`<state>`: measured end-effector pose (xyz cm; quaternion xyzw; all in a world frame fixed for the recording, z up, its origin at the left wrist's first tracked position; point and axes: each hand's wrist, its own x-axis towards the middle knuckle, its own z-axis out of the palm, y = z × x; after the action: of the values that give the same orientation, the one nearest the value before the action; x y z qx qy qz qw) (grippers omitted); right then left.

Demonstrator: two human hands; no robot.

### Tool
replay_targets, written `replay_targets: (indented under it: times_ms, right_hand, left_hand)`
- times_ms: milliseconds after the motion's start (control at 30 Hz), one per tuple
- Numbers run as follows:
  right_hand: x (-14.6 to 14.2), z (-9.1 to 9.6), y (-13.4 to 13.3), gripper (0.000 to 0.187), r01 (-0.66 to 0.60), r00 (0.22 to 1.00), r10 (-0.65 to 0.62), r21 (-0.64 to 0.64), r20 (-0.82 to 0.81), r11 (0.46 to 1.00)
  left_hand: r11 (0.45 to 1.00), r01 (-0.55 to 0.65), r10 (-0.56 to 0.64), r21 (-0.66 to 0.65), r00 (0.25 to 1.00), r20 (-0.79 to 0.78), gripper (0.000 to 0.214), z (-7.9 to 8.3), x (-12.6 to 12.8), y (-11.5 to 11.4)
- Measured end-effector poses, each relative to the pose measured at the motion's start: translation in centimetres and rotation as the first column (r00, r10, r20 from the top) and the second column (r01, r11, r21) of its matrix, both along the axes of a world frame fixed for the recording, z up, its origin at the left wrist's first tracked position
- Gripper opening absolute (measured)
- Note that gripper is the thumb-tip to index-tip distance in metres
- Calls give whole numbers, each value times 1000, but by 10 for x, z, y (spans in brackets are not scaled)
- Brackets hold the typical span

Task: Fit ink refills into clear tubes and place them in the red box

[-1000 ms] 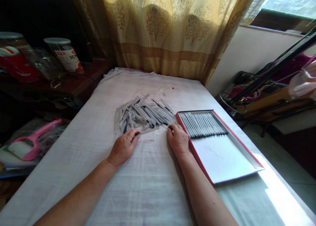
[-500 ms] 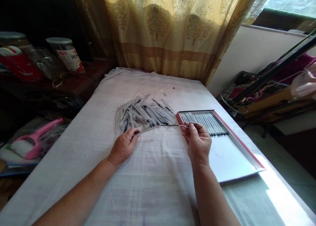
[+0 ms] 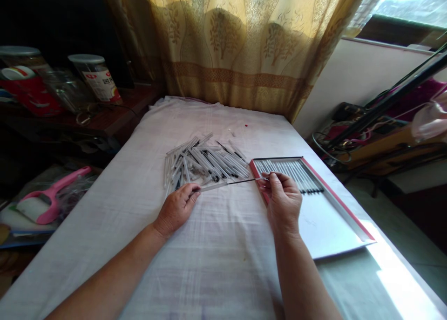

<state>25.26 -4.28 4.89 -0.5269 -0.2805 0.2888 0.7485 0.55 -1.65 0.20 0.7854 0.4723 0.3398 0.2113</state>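
My left hand (image 3: 179,206) pinches one end of a clear plastic pen barrel (image 3: 214,186), which points right over the table. Between the fingertips of my right hand (image 3: 283,194) is a thin pen refill (image 3: 242,181) with a dark length. The refill's left end meets the barrel's right end, roughly in line; how far it sits inside I cannot tell. Just beyond my left hand lies a loose pile of clear pen barrels (image 3: 209,159), some with black parts. Beside my right hand is a shallow red-edged box (image 3: 335,234) holding a row of pens (image 3: 288,171).
A white cloth (image 3: 209,268) covers the table. A small red bit (image 3: 246,125) lies towards the back. On the left are a lidded jar (image 3: 98,80) on a dark shelf and a pink-handled object (image 3: 56,192). A patterned curtain (image 3: 223,54) hangs behind the table.
Both hands have shifted slightly right and the right hand a little lower. The refill now slopes more against the barrel, and more of the barrel shows beside my left hand.
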Motion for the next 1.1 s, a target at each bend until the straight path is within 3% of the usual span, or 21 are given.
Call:
replay_targets:
  times_ms: [167,333,600,800,900,1000,1100]
  right_hand:
    - [-7,-7,1,27,-119,991,123,-72,50,990]
    - [-27,-16,-1,27,-269,937,304,-203,169,942]
    - [-58,-21,-12,33,-310,911,349,-192,221,931]
    - [-54,-21,1,40,-449,881,466,-164,83,878]
    - [-49,-29,14,34,-431,857,480,-248,189,868]
    - [-50,-36,25,22,-350,706,493,-355,509,867]
    - [-59,-35,32,26,-222,402,488,-434,775,873]
  left_hand:
    - [998,58,-58,-1,998,-3,21,2,1,-2]
    - [994,109,-109,-7,994,-24,23,4,7,-9]
    - [986,164,-164,-11,986,-12,31,1,9,-10]
    - [988,147,-141,-48,985,103,28,5,10,-12]
    - [993,95,-80,-75,982,172,27,5,8,-11]
    - [995,13,7,-99,980,197,28,5,6,-8]
    - [993,-30,53,-117,979,197,29,4,3,-5]
